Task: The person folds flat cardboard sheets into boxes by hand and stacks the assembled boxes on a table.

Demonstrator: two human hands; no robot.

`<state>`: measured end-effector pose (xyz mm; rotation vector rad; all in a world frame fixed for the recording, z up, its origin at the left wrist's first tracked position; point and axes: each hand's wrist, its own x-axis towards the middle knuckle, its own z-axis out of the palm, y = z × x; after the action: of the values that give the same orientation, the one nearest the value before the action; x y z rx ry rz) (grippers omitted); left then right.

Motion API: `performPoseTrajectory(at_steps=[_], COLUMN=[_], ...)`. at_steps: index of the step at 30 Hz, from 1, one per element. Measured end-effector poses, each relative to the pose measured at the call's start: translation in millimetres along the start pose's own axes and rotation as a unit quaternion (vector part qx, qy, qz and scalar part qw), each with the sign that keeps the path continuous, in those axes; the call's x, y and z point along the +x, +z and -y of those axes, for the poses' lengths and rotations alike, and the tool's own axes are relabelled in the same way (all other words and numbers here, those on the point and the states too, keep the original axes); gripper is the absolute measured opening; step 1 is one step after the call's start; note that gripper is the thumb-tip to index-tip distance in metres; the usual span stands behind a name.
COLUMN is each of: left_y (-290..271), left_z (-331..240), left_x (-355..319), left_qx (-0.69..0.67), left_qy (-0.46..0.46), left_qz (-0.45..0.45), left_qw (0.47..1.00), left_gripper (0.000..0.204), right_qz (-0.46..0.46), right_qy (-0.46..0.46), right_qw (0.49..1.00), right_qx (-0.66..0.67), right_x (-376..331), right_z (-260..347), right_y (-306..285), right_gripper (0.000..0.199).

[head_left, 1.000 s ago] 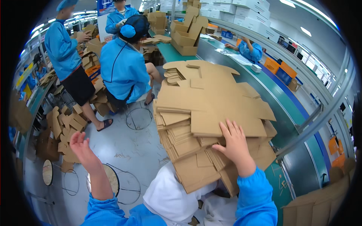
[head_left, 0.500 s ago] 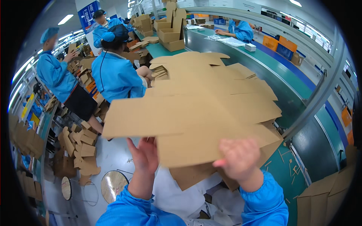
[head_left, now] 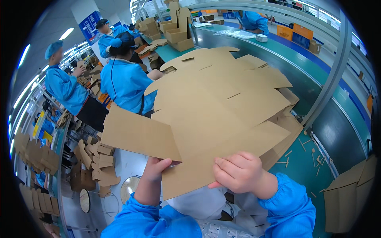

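Observation:
A large flat brown cardboard box blank (head_left: 198, 103) with die-cut flaps and slits spreads out before me. My left hand (head_left: 154, 170) pinches it beside the left side flap (head_left: 137, 131), which is folded up along its crease. Only the thumb shows above; the other fingers of that hand are hidden beneath the board. My right hand (head_left: 240, 173) grips the near panel's edge, its fingers curled over the top. More cardboard (head_left: 279, 152) lies beneath the blank, toward the right.
A green workbench (head_left: 293, 174) strewn with small cardboard scraps is at my right. Folded boxes (head_left: 178, 33) stand at the far end. A metal post (head_left: 333, 71) rises on the right. A co-worker (head_left: 123, 79) sits to the left, near piled cardboard (head_left: 97, 162) and a round stool (head_left: 129, 188).
The blank has come nearer to me and its left flap has bent upward. My left hand has closed on the board with its thumb on top. My right hand has moved slightly left.

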<state>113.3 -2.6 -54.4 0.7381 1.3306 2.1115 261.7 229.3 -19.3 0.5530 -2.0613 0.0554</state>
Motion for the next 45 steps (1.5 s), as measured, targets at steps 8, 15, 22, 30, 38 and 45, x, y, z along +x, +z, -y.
performPoseTrajectory(at_steps=[8, 15, 22, 30, 38, 45], left_y=[-29.4, -14.8, 16.2, 22.1, 14.3, 20.3], left_z=[39.8, 11.9, -4.9, 4.7, 3.7, 10.1], left_x=[-10.5, -19.2, -25.3, -8.7, -4.4, -2.9], left_qx=[-0.184, -0.291, -0.407, -0.425, -0.188, -0.087], left_qy=[-0.076, -0.115, -0.02, 0.162, 0.012, 0.058], left_qz=[-0.211, -0.096, 0.025, 0.045, -0.103, -0.217], left_qw=[0.957, 0.945, 0.913, 0.889, 0.977, 0.97], left_gripper=[0.05, 0.058, 0.07, 0.084, 0.086, 0.071], right_qz=[0.058, 0.201, 0.226, 0.135, 0.181, 0.11], right_qy=[0.395, 0.576, 0.361, 0.335, 0.257, 0.138], right_qw=[0.913, 0.75, 0.905, 0.926, 0.94, 0.98], right_qx=[0.085, 0.257, -0.006, 0.109, 0.135, 0.09], right_x=[-3.0, -36.8, 15.2, 20.1, 17.3, 2.3], right_z=[-62.1, -88.4, -24.1, -16.0, -12.9, 7.3], right_y=[-34.0, -18.5, -54.2, -41.0, -30.5, 7.3], right_gripper=[0.033, 0.034, 0.033, 0.032, 0.048, 0.046])
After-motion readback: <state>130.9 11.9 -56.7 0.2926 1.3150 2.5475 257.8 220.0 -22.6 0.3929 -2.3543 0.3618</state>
